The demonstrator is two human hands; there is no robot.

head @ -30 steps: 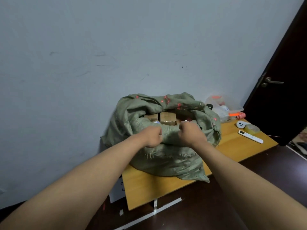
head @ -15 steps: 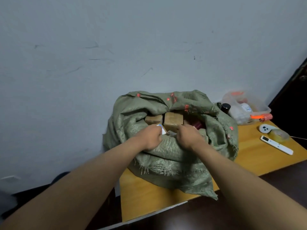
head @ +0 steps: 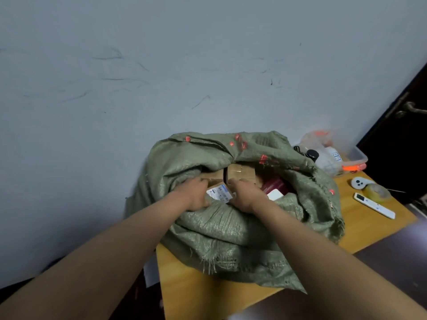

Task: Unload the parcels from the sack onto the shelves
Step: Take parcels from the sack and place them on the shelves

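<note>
Reaching into the sack (head: 231, 232) at the tabletop's (head: 184, 287) back edge: left hand (head: 196, 195) and right hand (head: 245, 195), fingers curled round a labelled parcel (head: 219, 194).

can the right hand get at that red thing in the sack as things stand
Probably yes. The red parcel lies uncovered in the sack's open mouth, just beside the right hand, with only a white packet against its near edge.

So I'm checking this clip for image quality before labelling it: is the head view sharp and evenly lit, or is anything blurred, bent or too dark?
Head view: dim, soft indoor light with no glare; the sack and both hands are fairly sharp; the forearms near the bottom edge look stretched by the wide lens; the door on the right is nearly black; the parcel's label is too small to read.
</note>
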